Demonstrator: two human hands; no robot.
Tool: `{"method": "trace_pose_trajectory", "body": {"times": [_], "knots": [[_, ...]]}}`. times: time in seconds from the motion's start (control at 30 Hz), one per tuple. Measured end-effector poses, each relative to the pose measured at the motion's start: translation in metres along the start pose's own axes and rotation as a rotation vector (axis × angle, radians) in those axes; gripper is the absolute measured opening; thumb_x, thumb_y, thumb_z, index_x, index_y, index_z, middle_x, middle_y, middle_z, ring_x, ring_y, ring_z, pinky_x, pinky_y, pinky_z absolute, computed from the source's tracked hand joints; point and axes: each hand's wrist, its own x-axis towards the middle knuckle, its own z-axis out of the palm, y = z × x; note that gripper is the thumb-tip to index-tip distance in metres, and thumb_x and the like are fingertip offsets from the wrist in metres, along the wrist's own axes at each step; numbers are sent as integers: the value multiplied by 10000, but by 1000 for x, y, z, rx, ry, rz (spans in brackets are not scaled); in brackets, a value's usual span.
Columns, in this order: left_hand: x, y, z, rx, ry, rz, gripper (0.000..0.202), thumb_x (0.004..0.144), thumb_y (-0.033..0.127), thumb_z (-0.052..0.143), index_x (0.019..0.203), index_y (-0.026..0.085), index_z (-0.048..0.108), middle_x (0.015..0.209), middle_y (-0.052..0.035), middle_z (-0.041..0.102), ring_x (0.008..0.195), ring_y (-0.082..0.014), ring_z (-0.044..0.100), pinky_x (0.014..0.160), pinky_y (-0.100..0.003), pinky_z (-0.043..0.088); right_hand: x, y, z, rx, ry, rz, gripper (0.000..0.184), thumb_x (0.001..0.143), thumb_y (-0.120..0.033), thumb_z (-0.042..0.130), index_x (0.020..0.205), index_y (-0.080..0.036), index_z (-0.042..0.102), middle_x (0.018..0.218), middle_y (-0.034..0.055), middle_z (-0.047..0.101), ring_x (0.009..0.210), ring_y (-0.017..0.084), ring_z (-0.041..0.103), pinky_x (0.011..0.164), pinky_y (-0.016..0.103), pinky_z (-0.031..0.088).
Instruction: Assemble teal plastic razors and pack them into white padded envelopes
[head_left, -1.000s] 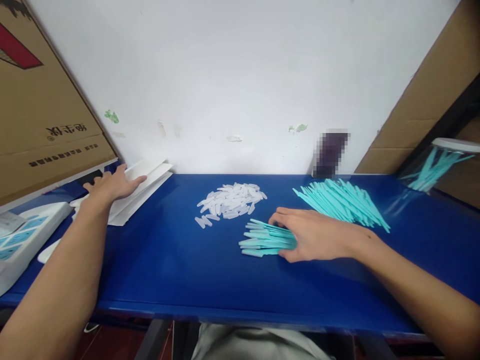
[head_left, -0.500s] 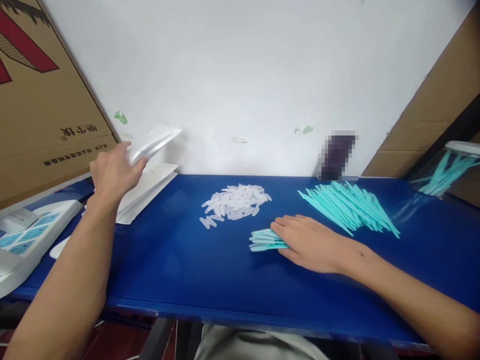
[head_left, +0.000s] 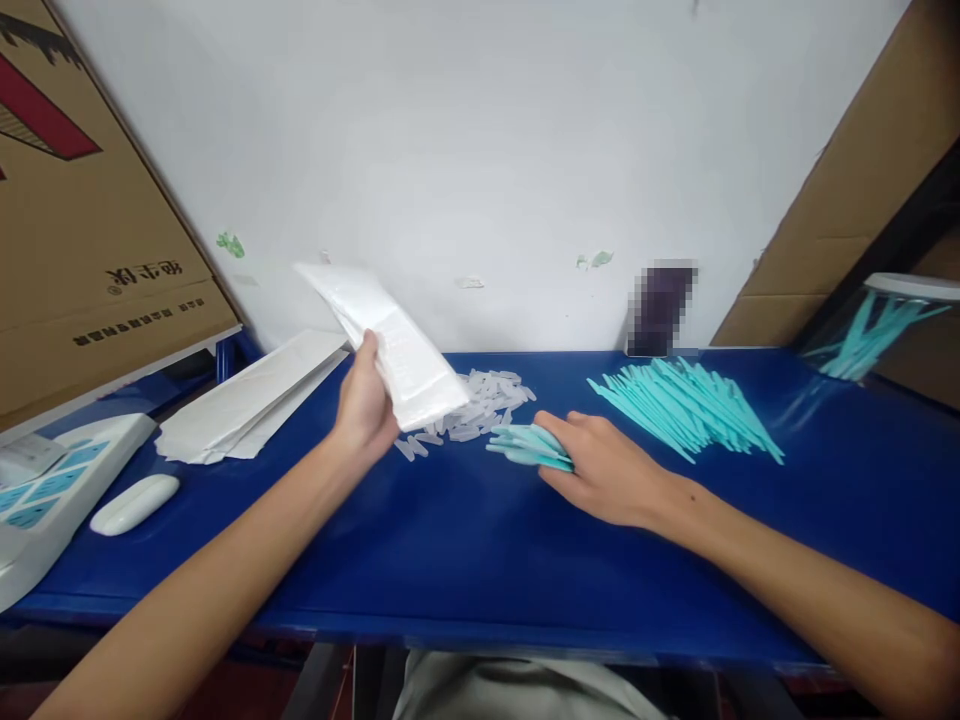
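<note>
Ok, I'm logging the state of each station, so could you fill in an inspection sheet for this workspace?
Surface: blue table, partly covered by materials.
Job's things: flat white packet; bundle of teal sticks; loose teal pile; small whitish pieces, partly behind the packet; white packets lying at left.
Clutter: white rounded item; white unit with blue panels.
Hands: left hand grips the flat white packet; right hand grips the bundle.
Cables: nothing seen.
Surroundings: marked white wall; printed cardboard at left; lidded clear container with teal sticks at right.
</note>
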Motion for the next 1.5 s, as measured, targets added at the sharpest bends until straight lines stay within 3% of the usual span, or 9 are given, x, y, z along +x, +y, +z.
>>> {"method": "trace_pose_trajectory", "body": {"times": [0.17, 0.3, 0.47, 0.63, 0.87, 1.03, 1.3, 1.4, 1.5], "knots": [[-26, -19, 25, -68, -8, -180, 413, 1046, 427, 382, 1254, 140, 594, 1122, -114, 729, 1001, -228, 706, 901, -351, 580, 3, 0, 6, 1, 63, 11, 80, 931, -236, 521, 879, -203, 470, 821, 28, 599, 612, 160, 499, 542, 285, 262], [-35, -26, 29, -66, -123, -149, 384, 1040, 401, 411, 1224, 135, 618, 1127, -120, 725, 1023, -235, 702, 918, -347, 572, 5, 6, 8, -123, 184, 30, 63, 938, -225, 513, 896, -187, 484, 1032, 92, 605, 656, 166, 531, 555, 294, 275], [-32, -30, 19, 16, -264, -99, 246, 929, 289, 636, 1132, 151, 641, 1120, -105, 717, 1043, -238, 691, 936, -360, 566, 6, 14, 5, -234, 239, 159, 58, 936, -251, 485, 921, -196, 492, 793, 46, 625, 588, 193, 533, 519, 302, 202], [-35, -26, 18, 16, -247, -117, 284, 885, 302, 692, 1122, 159, 633, 1127, -110, 705, 1046, -247, 678, 907, -362, 573, 7, 21, 2, -307, 281, 141, 80, 870, -223, 533, 943, -206, 505, 732, 20, 637, 566, 188, 529, 511, 296, 151], [-38, -25, 16, 29, -221, -172, 218, 957, 345, 569, 1070, 172, 637, 1082, -93, 715, 995, -245, 690, 843, -360, 585, 7, 33, -2, -413, 359, 61, 167, 758, -109, 563, 890, -202, 521, 771, 33, 659, 643, 193, 559, 550, 300, 160], [-40, -27, 15, 25, -217, -127, 213, 948, 319, 577, 1092, 172, 634, 1124, -96, 713, 1030, -251, 686, 835, -345, 581, 6, 35, -3, -443, 370, 59, 142, 790, -97, 520, 891, -195, 534, 764, 47, 655, 646, 196, 554, 557, 309, 177], [-54, -47, 12, 92, -339, -103, 363, 900, 375, 668, 1217, 203, 625, 1234, -99, 682, 1118, -267, 644, 864, -368, 562, 9, 26, 1, -216, 323, 225, 217, 859, -176, 464, 1042, -155, 579, 815, 88, 682, 615, 199, 558, 523, 286, 198], [-55, -50, 11, 153, -388, -151, 360, 922, 447, 614, 1189, 206, 624, 1171, -94, 692, 949, -230, 675, 706, -313, 558, 9, 24, 1, 16, 321, 174, 397, 836, -163, 479, 1227, -152, 548, 797, 59, 680, 631, 203, 570, 549, 272, 277], [-56, -40, 10, 305, -530, -167, 529, 919, 646, 474, 1022, 163, 663, 871, -90, 694, 652, -181, 630, 507, -263, 454, 7, 26, 0, 260, 380, 94, 527, 808, -149, 503, 1334, -177, 511, 755, 10, 665, 637, 194, 577, 610, 268, 371]]}}
